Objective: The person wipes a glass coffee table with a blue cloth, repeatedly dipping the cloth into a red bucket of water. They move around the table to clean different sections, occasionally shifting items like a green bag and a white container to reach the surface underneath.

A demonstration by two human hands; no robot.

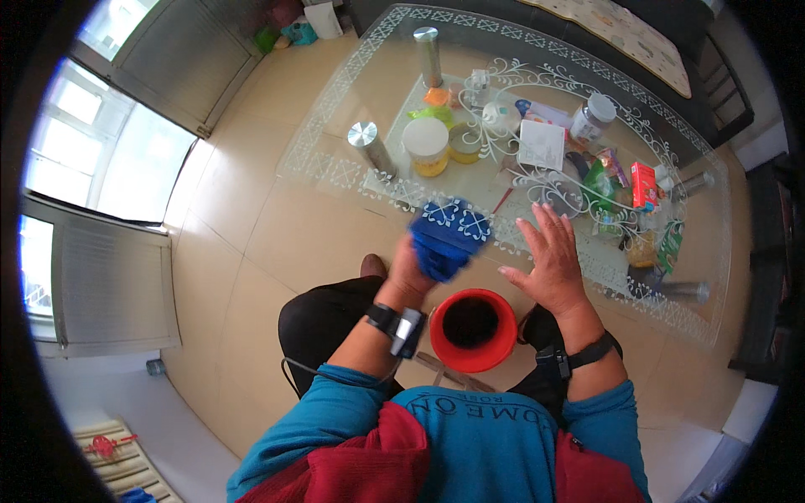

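My left hand point(412, 267) is closed on a bunched blue cloth point(443, 248), slightly blurred, at the near left edge of a glass table point(352, 157); part of the cloth shows through the patterned glass. My right hand point(552, 267) is spread, its palm down near the table's front edge, with nothing in it. A red bucket point(445, 355) with dark contents stands between my knees, just below and between the two hands. I cannot tell what the dark contents are.
On the table and its lower shelf are a white-lidded jar point(426, 139), a supplement bottle point(591, 121), a white box point(541, 145), a red box point(644, 186) and several packets. Metal table legs point(372, 149) stand at the corners. A dark sofa point(679, 56) lies beyond.
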